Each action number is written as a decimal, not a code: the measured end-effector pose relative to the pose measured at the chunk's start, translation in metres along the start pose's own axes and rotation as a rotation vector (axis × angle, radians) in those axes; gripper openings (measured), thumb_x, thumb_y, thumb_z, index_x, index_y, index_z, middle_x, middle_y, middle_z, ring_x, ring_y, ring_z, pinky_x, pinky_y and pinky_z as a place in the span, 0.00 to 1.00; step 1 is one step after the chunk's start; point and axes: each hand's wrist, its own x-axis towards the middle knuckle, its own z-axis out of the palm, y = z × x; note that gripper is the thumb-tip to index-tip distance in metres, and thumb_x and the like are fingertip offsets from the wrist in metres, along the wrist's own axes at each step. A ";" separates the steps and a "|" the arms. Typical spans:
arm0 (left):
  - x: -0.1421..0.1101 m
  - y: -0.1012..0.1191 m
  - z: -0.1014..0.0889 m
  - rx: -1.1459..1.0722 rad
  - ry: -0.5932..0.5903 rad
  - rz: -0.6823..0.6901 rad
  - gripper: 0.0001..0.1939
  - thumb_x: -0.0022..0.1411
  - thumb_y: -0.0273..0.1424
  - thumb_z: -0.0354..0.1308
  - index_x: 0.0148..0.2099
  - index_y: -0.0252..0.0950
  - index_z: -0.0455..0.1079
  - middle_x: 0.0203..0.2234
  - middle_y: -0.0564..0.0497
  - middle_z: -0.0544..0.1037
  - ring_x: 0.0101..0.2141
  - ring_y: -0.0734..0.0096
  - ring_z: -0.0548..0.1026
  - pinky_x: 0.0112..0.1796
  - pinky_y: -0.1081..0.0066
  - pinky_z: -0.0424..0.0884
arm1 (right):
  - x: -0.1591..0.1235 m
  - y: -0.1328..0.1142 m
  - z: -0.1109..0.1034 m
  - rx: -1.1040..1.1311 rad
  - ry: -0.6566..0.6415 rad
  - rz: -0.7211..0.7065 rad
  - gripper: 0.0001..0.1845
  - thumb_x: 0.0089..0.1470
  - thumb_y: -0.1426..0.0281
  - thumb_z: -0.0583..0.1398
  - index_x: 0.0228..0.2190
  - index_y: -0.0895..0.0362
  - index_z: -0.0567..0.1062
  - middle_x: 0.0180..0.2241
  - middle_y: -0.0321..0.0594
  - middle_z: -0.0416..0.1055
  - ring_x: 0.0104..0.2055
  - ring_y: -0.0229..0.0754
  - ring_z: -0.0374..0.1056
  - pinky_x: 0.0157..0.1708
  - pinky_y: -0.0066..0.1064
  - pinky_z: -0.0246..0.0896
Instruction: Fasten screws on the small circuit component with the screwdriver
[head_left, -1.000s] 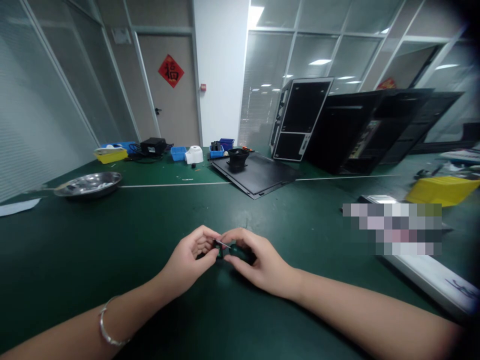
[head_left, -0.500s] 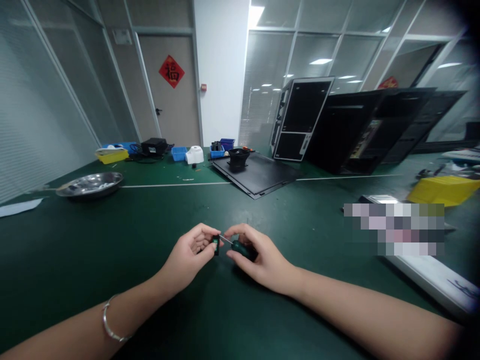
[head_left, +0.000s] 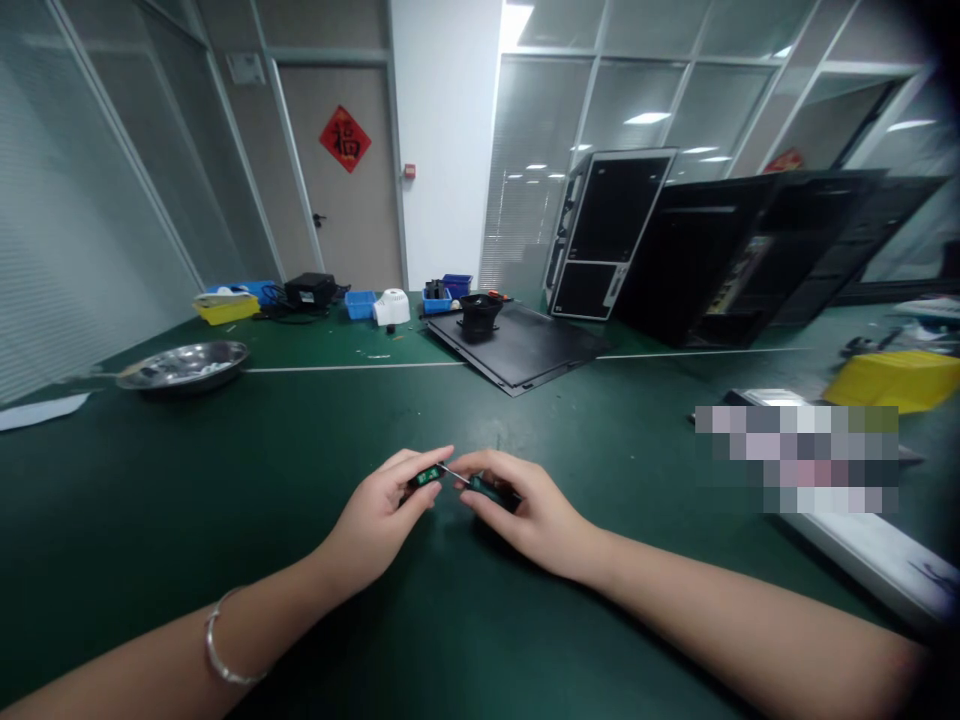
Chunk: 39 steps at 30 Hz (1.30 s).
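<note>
Gripping narrowly, the left hand (head_left: 373, 515) pinches a small green component (head_left: 427, 476), the right hand (head_left: 536, 520) a green-handled screwdriver (head_left: 489, 489).

A small screwdriver (head_left: 486, 487) — dark green handle, thin steel shaft — sits nearly level in the right hand (head_left: 531, 515), its tip at the end of a small black-and-green module (head_left: 427, 476) pinched in the left hand (head_left: 375, 510).
</note>
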 end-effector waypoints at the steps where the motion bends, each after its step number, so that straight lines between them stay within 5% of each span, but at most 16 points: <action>1: -0.001 0.000 0.000 0.019 -0.006 0.012 0.20 0.66 0.33 0.52 0.60 0.44 0.68 0.44 0.46 0.73 0.41 0.65 0.74 0.45 0.64 0.71 | 0.000 0.000 0.000 0.002 0.000 -0.004 0.13 0.60 0.72 0.58 0.48 0.54 0.72 0.40 0.40 0.75 0.41 0.39 0.71 0.43 0.33 0.67; 7: -0.002 0.001 0.002 0.001 0.039 0.004 0.18 0.64 0.33 0.56 0.57 0.41 0.70 0.48 0.46 0.75 0.49 0.60 0.73 0.51 0.62 0.69 | 0.000 0.000 -0.001 -0.008 -0.001 -0.001 0.13 0.60 0.71 0.58 0.47 0.54 0.72 0.40 0.41 0.75 0.40 0.40 0.71 0.41 0.33 0.67; 14: -0.001 0.009 0.003 -0.099 0.094 -0.051 0.10 0.64 0.34 0.56 0.46 0.36 0.71 0.37 0.48 0.78 0.35 0.67 0.77 0.42 0.65 0.74 | 0.000 0.000 -0.001 0.013 0.010 0.007 0.13 0.60 0.71 0.58 0.48 0.54 0.73 0.41 0.42 0.75 0.41 0.40 0.71 0.42 0.34 0.68; 39: 0.000 0.005 0.000 0.022 0.110 0.003 0.10 0.63 0.32 0.57 0.46 0.38 0.75 0.43 0.47 0.79 0.45 0.60 0.76 0.48 0.62 0.72 | 0.000 0.008 -0.004 0.003 0.015 -0.011 0.16 0.58 0.72 0.60 0.48 0.51 0.77 0.39 0.42 0.75 0.40 0.41 0.72 0.43 0.35 0.68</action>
